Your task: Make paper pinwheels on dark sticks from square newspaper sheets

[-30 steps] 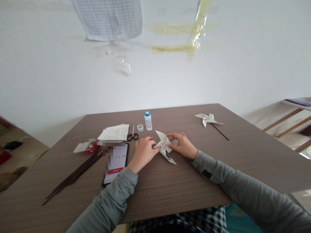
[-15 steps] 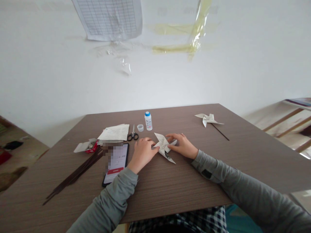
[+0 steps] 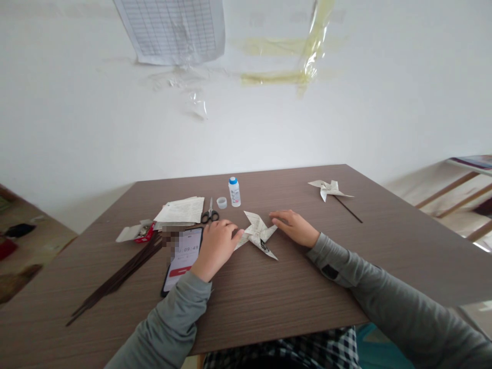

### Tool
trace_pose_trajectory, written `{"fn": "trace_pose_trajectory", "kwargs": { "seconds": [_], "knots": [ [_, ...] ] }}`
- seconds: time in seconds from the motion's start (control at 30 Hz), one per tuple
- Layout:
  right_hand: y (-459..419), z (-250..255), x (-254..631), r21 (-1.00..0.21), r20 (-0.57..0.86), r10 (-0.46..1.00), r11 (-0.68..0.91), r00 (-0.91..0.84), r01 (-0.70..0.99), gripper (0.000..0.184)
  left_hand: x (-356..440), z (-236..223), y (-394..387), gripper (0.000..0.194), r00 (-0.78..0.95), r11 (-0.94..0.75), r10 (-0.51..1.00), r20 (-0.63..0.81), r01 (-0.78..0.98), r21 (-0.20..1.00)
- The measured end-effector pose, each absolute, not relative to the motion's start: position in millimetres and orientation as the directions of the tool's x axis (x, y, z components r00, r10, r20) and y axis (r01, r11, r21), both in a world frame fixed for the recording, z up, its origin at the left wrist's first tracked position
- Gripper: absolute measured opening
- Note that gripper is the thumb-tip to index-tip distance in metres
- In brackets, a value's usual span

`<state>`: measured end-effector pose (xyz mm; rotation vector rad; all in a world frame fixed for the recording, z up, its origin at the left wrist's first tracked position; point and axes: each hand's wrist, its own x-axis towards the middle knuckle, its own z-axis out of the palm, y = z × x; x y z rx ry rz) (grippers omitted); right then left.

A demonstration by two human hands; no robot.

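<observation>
Paper pinwheel [image 3: 257,233] lies on the brown surface [image 3: 277,292], between the two hands, near the wearer's side. Its left tip runs up to the left thumb and is partly hard to make out; whether thumb and paper touch, cannot tell. The right tip ends just beside the right hand; contact there is likewise unclear.

Left hand [image 3: 218,246]: palm down, back of the hand up, fingers bent and close together, thumb set apart and directed at the pinwheel. No pinch seen. The undersides of the fingers are hidden. The hand covers part of the right edge of the phone [image 3: 186,264]; a pixelated patch masks the phone's upper left, and the small print is illegible.

Right hand [image 3: 295,228]: comes in from the right, fingers extended and loosely together, thumb slightly apart below them, holding nothing visible. Both forearms, in grey sleeves, slant inward; the bottom of the frame cuts off the left, the frame's lower right the right.

Dark sticks [image 3: 119,271]: upper ends obscured around the patch. Red box [image 3: 144,233]: open, contents too small to identify. Wall sheet [image 3: 177,31]: top cut off, entries unreadable. Second pinwheel [image 3: 328,189], with stick, lies at far right.
</observation>
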<state>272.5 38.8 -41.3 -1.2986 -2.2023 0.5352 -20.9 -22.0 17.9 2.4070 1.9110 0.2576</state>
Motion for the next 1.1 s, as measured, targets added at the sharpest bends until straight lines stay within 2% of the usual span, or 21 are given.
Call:
{"fn": "trace_pose_trajectory", "kwargs": {
  "seconds": [0.17, 0.4, 0.53, 0.67, 0.9, 0.97, 1.1],
  "knots": [
    [46, -51, 287, -0.509, 0.216, 0.887, 0.459, -0.408, 0.729, 0.036, -23, 25, -30, 0.04, 0.13, -0.133, 0.988, 0.08, 0.99, 0.038],
    [43, -53, 286, -0.487, 0.209, 0.893, 0.448, -0.398, 0.749, 0.033, -22, 27, -31, 0.041, 0.121, -0.122, 0.991, 0.053, 0.992, 0.033],
    [44, -53, 286, -0.491, 0.234, 0.886, 0.463, -0.4, 0.738, 0.033, -32, 23, -29, 0.041, 0.139, -0.145, 0.985, 0.103, 0.988, 0.052],
    [46, -53, 289, -0.498, 0.249, 0.876, 0.482, -0.414, 0.72, 0.033, -66, 27, -26, 0.043, 0.173, -0.189, 0.958, 0.231, 0.981, 0.051],
    [45, -48, 286, -0.507, 0.232, 0.889, 0.457, -0.395, 0.731, 0.034, -158, 39, -33, 0.043, -0.025, 0.042, 0.957, 0.29, 0.998, -0.055],
    [44, -47, 286, -0.51, 0.225, 0.893, 0.449, -0.39, 0.734, 0.034, -172, 36, -38, 0.042, -0.063, 0.095, 0.957, 0.282, 0.991, -0.1],
    [44, -46, 286, -0.521, 0.228, 0.896, 0.444, -0.382, 0.729, 0.034, -180, 29, -45, 0.033, -0.143, 0.178, 0.953, 0.268, 0.978, -0.11]
  ]
}}
